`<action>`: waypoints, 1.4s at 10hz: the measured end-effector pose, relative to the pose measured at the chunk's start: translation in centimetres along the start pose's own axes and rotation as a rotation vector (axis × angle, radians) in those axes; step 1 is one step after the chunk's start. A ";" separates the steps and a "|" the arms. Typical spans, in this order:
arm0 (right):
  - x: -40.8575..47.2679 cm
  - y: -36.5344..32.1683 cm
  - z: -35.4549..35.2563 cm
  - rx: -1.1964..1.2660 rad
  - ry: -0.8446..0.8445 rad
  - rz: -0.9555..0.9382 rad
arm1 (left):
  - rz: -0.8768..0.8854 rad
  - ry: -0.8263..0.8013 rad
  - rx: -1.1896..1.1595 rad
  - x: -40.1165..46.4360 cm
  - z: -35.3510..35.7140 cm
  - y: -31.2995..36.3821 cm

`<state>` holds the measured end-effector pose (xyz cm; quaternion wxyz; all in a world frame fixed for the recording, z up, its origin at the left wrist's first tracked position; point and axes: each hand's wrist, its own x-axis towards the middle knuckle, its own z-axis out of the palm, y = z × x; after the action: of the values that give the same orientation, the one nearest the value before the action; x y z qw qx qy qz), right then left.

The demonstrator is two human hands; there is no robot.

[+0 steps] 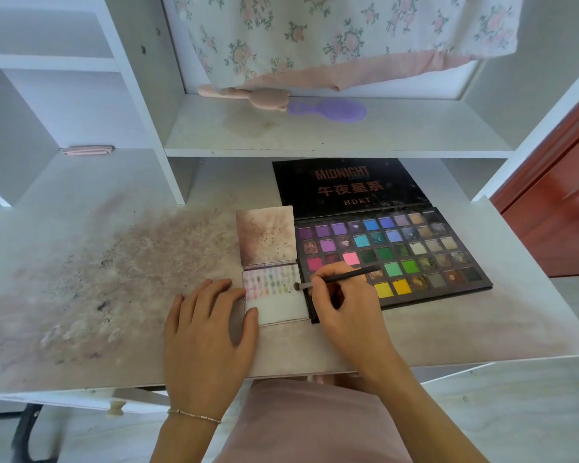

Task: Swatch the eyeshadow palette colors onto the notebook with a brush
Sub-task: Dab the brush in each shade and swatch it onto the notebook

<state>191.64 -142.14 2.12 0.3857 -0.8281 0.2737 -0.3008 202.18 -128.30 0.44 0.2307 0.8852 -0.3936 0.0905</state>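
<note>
The left hand (211,324) is pressing the notebook (276,295) flat, fingers straight, while the right hand (340,297) is pinching the brush (335,280) at the page — two rows swatched (lower page bare), many palette (425,248) shades left.

Centre frame, the notebook (274,292) lies open on the desk (114,262), the palette (391,255) touching its right edge. Left hand (208,325) rests on the notebook's lower left corner; right hand (341,295) sits over the palette's lower left, brush (335,280) tip on the page. 2 hairbrushes (281,101) lie on the shelf (331,135) behind, upper centre.
</note>
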 end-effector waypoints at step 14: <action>-0.9 1.0 -2.7 0.310 0.249 0.080 | 0.003 -0.020 -0.009 0.0 -0.1 0.0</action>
<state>188.91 -143.30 2.44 0.4835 -0.7036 0.3023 -0.4239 202.21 -128.25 0.50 0.2308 0.8845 -0.3976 0.0803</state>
